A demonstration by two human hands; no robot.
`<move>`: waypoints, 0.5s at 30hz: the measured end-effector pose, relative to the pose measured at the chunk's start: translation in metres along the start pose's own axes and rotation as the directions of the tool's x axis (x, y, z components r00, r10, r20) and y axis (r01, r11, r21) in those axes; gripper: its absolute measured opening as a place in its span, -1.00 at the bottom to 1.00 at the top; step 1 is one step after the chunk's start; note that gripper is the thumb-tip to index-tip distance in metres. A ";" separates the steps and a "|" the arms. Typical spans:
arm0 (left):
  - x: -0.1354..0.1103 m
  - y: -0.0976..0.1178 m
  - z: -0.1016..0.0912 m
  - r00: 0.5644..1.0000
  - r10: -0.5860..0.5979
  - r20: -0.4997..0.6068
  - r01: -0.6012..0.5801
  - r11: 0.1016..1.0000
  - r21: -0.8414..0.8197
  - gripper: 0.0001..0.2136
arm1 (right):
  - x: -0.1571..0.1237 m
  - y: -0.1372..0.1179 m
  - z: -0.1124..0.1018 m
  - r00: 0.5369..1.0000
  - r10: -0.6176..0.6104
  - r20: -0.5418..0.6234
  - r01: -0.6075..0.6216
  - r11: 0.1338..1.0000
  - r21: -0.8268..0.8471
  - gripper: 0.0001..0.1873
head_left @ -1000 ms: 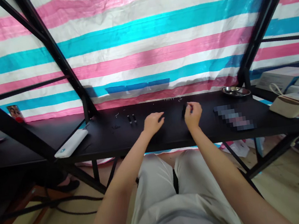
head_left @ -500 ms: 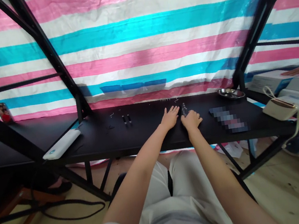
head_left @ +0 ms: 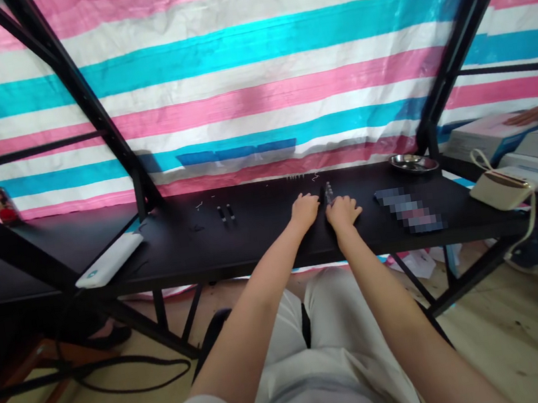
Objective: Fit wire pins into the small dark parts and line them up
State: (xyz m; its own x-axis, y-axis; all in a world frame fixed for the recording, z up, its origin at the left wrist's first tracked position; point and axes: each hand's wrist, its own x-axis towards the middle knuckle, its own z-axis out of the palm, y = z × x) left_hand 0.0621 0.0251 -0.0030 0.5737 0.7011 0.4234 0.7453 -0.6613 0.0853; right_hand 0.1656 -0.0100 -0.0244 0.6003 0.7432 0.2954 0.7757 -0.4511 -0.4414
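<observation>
The front edge of the black table [head_left: 258,264] runs under both forearms, and the hands are placed between this edge and the back edge, with room to both sides. The left hand [head_left: 305,211] is palm down, its fingers a little bent; I cannot tell if they hold something. Just beside it, the right hand [head_left: 344,212] has its fingers stretched forward and slightly apart, with the thumb side at the near end of a small shiny, knobby strip [head_left: 329,190]; whether it is gripped, I cannot tell. This strip lies between the hands, pointing to the back edge. The tabletop is dark and flat; behind it hangs a striped sheet [head_left: 249,36]. Slanted black posts [head_left: 73,79] rise at both ends and limit the reach sideways. On the left are two dark sticks [head_left: 230,211] and, farther, a long white device [head_left: 110,260]. On the right are a blurred-out item [head_left: 409,209], a metal dish [head_left: 414,164] near the post and a beige bag [head_left: 500,189]. Behind the bag, another person's hand [head_left: 529,115] rests on boxes [head_left: 479,135].
</observation>
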 end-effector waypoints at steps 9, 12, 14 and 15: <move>-0.038 -0.058 -0.018 0.973 -0.080 -0.218 0.032 0.977 -0.213 -0.78 | -0.007 -0.005 -0.007 0.985 -0.174 0.006 0.174 0.984 0.027 -0.79; -0.054 -0.075 -0.028 0.938 -0.156 -0.309 0.060 0.952 -0.300 -0.79 | -0.013 -0.015 -0.006 0.899 -0.438 -0.009 0.438 0.898 0.041 -0.81; -0.064 -0.079 -0.034 0.900 -0.210 -0.383 0.077 0.939 -0.334 -0.80 | -0.018 -0.022 -0.004 0.809 -0.587 -0.006 0.587 0.809 0.025 -0.83; -0.068 -0.079 -0.037 0.883 -0.229 -0.411 0.084 0.936 -0.341 -0.80 | -0.020 -0.025 -0.003 0.770 -0.638 -0.002 0.638 0.770 0.011 -0.84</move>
State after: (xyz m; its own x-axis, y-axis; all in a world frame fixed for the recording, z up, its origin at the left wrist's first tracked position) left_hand -0.0480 0.0197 -0.0052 0.1963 0.6603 0.7249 0.6298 -0.6515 0.4229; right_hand 0.1350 -0.0151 -0.0166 -0.0323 0.8592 0.5106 0.9781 0.1322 -0.1606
